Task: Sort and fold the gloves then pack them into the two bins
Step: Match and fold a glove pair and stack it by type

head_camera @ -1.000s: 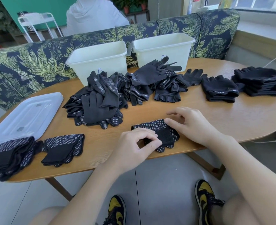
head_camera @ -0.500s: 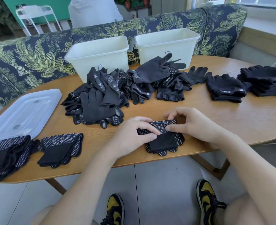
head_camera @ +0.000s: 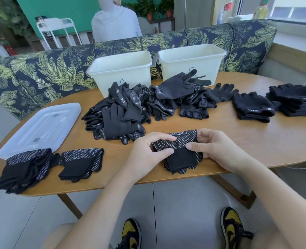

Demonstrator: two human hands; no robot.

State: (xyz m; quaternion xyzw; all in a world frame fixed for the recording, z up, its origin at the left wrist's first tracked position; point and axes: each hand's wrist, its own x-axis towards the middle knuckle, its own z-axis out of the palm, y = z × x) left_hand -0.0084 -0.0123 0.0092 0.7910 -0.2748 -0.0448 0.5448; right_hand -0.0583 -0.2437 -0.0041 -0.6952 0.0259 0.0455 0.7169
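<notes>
I have the folded dotted glove point(head_camera: 181, 155) at the counter's point(head_camera: 238, 139) near edge, my left hand point(head_camera: 148, 153) and right hand point(head_camera: 218, 150) pinching its sides. Loosen either pinch and I expect the fold springs open, or the glove slips off the edge.

Bins point(head_camera: 121, 69): two, white
Lid point(head_camera: 40, 126): one, clear
Folded glove stacks point(head_camera: 80, 163): four, plus one being held
Loose glove heap point(head_camera: 148, 103): one
</notes>
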